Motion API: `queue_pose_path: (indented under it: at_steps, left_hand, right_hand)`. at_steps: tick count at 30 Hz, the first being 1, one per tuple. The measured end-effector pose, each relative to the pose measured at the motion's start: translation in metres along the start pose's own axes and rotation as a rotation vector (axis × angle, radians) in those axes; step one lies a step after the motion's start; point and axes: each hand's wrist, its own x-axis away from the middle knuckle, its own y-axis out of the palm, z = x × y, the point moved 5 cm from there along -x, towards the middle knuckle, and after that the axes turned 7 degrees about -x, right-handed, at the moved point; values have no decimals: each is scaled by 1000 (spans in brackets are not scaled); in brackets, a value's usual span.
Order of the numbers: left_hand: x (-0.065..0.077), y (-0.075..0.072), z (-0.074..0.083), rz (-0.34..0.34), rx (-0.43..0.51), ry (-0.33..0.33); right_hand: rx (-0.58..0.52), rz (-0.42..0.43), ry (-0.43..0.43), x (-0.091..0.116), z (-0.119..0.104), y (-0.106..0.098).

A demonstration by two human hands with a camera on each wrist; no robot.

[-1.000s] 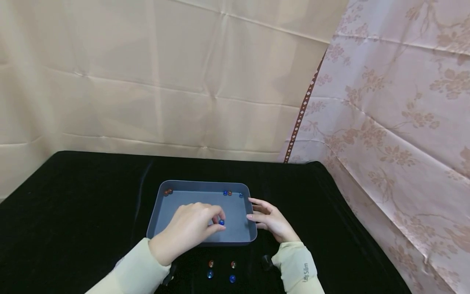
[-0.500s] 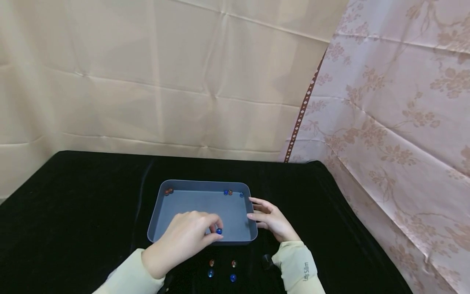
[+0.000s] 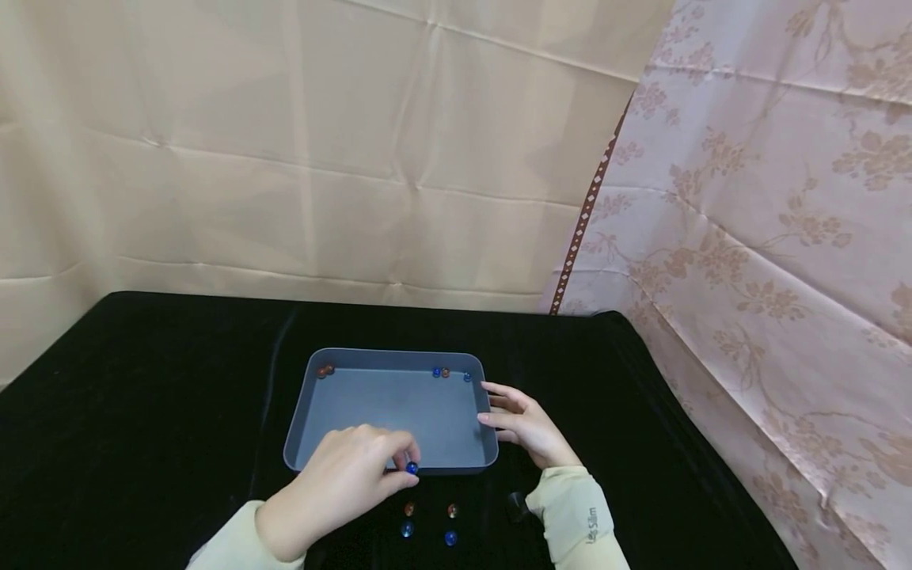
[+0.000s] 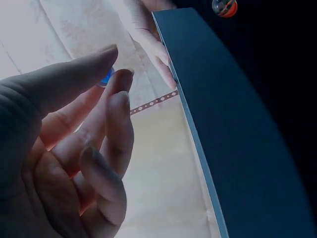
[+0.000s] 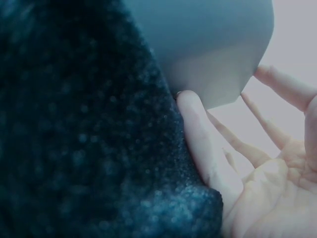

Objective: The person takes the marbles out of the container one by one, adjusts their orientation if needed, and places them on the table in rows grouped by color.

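In the head view, a blue glass marble (image 3: 412, 468) is pinched between the thumb and fingers of the left hand (image 3: 342, 487) at lower centre, in front of the near rim of a blue-grey rectangular tray (image 3: 378, 408). The tray's right edge is touched by the right hand (image 3: 527, 431), its fingers spread. In the tray's upper left corner, 2 reddish-brown marbles (image 3: 330, 369) are seen; at upper right, 3 more marbles (image 3: 437, 372) are lined up, 2 blue and 1 amber. Below the tray, 2 orange-tinted marbles (image 3: 409, 509) and 2 loose blue marbles (image 3: 408, 529) are laid on the black-covered desk (image 3: 178, 396).

In the left wrist view, the pinched marble is partly hidden by thumb and fingertip, left of centre; the right is filled by the tray's wall.

In the right wrist view, the tray's corner, at upper centre, is met by spread fingers.
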Motion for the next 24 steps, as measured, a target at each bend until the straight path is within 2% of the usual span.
queue_pose_path:
  at_steps: [24]
  left_hand:
    - [13,16,-12,-134,45,-15]
  right_hand:
    - [6,2,-4,0,0,0]
